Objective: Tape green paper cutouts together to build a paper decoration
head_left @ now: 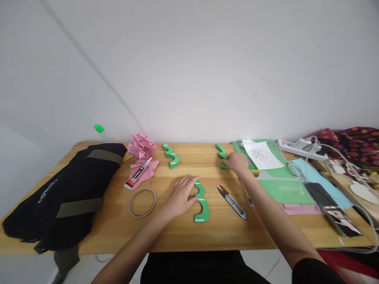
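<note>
A green curved piece [204,211] with white strips on it lies at the front middle of the table. My left hand [182,195] rests at its left side, fingers stretched out and thumb apart, the fingertips touching its upper end. Farther back on the right, my right hand [237,162] has its fingers closed on a second green wavy piece [219,149]; part of that piece is hidden behind the fingers. A third green wavy piece [173,159] lies by itself at the back, left of centre. Blue-handled thread snips [235,206] lie between my forearms.
At left are a roll of tape [130,206], a glue tube [138,173], folded pink paper [142,146] and a black bag [79,189]. On the right lie a green folder [286,191], crumpled white paper [263,156], a phone [331,211] and a power strip [300,148] with cables.
</note>
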Demonstrator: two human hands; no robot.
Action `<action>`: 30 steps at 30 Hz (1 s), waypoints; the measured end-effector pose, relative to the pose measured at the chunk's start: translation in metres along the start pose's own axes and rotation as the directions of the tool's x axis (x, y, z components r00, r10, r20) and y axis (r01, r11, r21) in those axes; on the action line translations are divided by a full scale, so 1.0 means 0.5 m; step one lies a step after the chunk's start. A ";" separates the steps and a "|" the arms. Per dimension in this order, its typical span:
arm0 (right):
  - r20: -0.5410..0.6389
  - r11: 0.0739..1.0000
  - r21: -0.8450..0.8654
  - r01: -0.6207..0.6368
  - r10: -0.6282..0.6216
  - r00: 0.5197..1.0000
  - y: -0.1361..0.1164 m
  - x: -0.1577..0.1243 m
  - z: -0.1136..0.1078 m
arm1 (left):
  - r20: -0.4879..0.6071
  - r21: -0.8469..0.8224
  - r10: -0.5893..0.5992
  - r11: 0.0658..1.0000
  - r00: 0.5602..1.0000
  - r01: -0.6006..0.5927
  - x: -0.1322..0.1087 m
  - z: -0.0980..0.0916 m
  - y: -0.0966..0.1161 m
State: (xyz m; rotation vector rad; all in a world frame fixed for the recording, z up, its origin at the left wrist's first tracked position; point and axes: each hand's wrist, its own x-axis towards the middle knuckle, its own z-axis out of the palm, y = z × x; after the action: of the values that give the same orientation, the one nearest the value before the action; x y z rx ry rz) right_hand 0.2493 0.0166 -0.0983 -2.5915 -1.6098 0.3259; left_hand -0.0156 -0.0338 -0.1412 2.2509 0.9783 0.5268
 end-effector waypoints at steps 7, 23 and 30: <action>-0.059 0.994 0.035 -0.103 0.105 0.993 -0.002 0.004 0.025 | -0.081 0.075 -0.047 0.996 0.996 0.053 -0.019 0.025 0.028; -0.327 0.827 0.560 0.046 0.169 0.930 0.051 -0.065 0.015 | -0.260 0.272 -0.070 0.952 0.963 0.142 -0.089 0.111 0.038; -0.173 0.534 0.835 0.133 0.026 0.985 0.034 -0.188 0.057 | -0.361 0.249 -0.113 0.945 0.925 0.213 -0.093 0.097 0.016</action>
State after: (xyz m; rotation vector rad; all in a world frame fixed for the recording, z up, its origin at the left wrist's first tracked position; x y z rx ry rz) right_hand 0.2179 -0.0762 -0.1159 -1.7305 -1.0445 0.6683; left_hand -0.0140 -0.0919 -0.1762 2.3399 1.4914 0.7623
